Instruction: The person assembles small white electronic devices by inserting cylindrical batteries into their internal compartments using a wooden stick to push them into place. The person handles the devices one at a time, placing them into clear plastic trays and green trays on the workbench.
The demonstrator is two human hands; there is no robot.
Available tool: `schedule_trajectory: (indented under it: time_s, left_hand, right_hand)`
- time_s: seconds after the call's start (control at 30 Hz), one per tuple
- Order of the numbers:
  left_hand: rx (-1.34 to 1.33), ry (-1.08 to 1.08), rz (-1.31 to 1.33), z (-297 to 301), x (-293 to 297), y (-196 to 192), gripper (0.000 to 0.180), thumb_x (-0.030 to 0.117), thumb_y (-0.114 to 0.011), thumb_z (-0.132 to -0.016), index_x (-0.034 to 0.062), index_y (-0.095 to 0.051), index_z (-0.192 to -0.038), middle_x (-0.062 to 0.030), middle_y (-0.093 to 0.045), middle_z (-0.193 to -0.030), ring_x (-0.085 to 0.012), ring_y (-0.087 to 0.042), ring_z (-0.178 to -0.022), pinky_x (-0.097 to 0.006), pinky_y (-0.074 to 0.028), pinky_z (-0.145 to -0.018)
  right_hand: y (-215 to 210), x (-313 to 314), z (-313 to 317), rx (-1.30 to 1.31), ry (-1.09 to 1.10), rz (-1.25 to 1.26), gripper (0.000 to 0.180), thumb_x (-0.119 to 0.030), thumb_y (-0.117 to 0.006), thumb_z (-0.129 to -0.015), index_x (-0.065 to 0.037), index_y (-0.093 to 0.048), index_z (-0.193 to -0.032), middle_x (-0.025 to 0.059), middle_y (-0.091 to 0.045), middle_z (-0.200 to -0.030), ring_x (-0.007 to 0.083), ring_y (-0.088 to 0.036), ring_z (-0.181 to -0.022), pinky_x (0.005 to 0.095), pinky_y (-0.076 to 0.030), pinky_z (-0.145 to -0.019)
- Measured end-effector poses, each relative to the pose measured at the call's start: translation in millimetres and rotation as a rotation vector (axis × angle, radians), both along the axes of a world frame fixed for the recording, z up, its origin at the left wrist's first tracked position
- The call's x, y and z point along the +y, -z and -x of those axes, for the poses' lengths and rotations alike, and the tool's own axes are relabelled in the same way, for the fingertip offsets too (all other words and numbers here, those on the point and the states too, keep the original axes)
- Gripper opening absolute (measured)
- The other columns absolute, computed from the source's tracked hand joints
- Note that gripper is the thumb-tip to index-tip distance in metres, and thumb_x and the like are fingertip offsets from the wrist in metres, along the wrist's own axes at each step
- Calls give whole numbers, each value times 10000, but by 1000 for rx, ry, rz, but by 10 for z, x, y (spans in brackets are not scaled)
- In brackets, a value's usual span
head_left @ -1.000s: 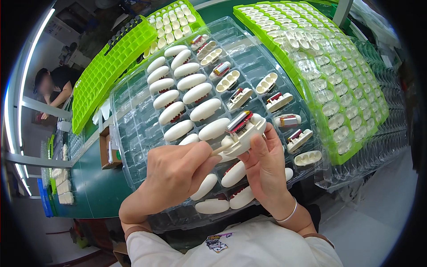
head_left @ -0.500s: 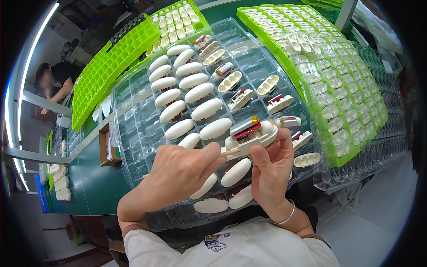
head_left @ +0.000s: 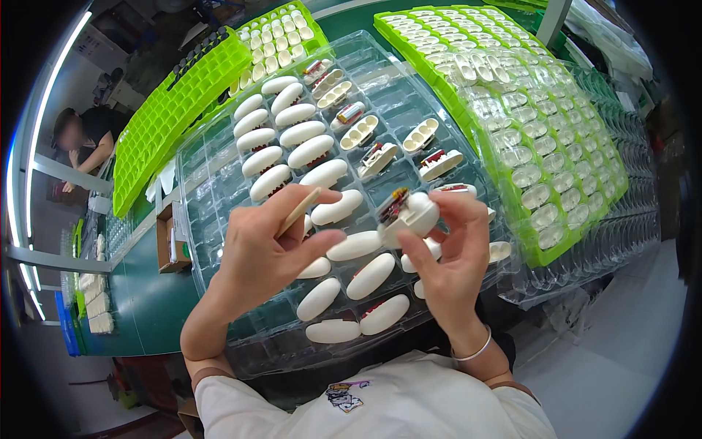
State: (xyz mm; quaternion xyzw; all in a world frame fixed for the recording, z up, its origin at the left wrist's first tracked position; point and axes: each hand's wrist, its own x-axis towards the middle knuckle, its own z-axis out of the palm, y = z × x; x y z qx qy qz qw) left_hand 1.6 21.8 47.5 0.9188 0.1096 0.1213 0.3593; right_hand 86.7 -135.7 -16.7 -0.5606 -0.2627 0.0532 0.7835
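My right hand [head_left: 457,256] pinches a white oval casing [head_left: 415,218] between thumb and fingers, above the clear tray. A small part with red, dark and gold bits [head_left: 395,203] sits in its side, tilted. Just to the left, my left hand [head_left: 256,245] has a thin pale wooden stick [head_left: 298,212] tucked in its fingers, its tip pointing up. The left thumb is stretched toward the casing but apart from it. Beneath both hands, the clear compartment tray [head_left: 212,183] holds rows of closed white oval casings [head_left: 306,133] and several opened halves [head_left: 358,133] at its right side.
A green tray [head_left: 175,110] slants at the left, with a tray of small white pieces [head_left: 281,36] behind it. At the right lies another green tray [head_left: 537,252] under clear plastic. A cardboard box [head_left: 172,241] stands left. A person [head_left: 91,139] sits at the far left.
My left hand has drawn back left from the casing, and its stick has swung from touching the casing to pointing up. My right hand has turned the casing and shifted slightly left.
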Motion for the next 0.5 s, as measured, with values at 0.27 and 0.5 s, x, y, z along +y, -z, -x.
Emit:
schedule_trajectory:
  time_s: [0.27,0.5]
  left_hand:
    - [-39,-52,-112,-530,47,28,135,120,-594,-756,44,-595,-868,-43,-427,-479,-89,-387,-434,-247,-292,-419]
    - [-152,414,-189,-1612,-164,-175,185,178,-548,-782,23,-617,-856,-135,-604,-726,-276,-563,-616,-336,-423,-579]
  right_hand:
    - [-58,-19,-296,-751,28,492,303,27,-584,-629,-54,-568,-921,76,-558,-915,250,-536,-844,336,-425,-739]
    - [-32,66,-466,-868,37,758,218,-20,-486,-677,-64,-501,-890,66,-518,-895,236,-483,-888,361,-358,-760]
